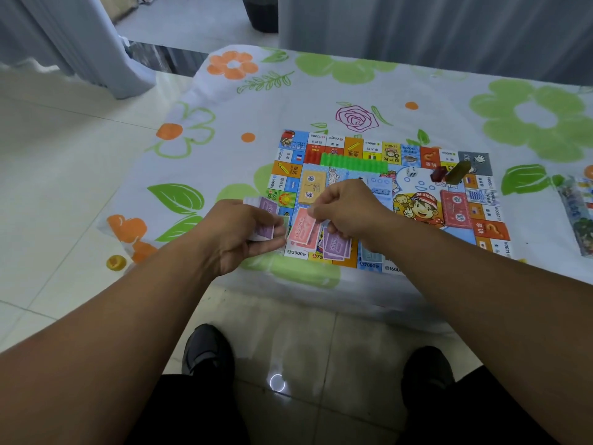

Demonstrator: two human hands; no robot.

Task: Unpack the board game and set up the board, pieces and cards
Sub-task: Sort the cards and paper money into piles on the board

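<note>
Multicoloured printed paper game board with a cartoon monkey at its middle, lying flat at centre right of the frame on the tabletop. The tabletop is draped in a white floral cloth printed with green and orange flowers.

Left hand, at the board's lower-left corner, has its fingers curled around a small stack of purple paper banknotes, held just above the cloth. Right hand, over the board's lower middle, has its fingers bent and pinches the upper edge of a pink paper banknote, whose lower part rests on the board. Just right of it, below the right hand, a loose pile of purple 500 notes lies on the board's near edge.

Along the board's upper part runs a row of bright green plastic houses, set side by side. Below its left end lies a tan card deck. A red card deck lies right of the monkey. A white die sits right of the green row. A dark red playing piece and an olive-green playing piece stand close together in the board's upper-right corner.

At the right edge of the frame a clear plastic bag lies on the cloth, apart from the board. Below the tabletop are a pale tiled floor and two black shoes. Grey curtains hang across the top of the frame.
</note>
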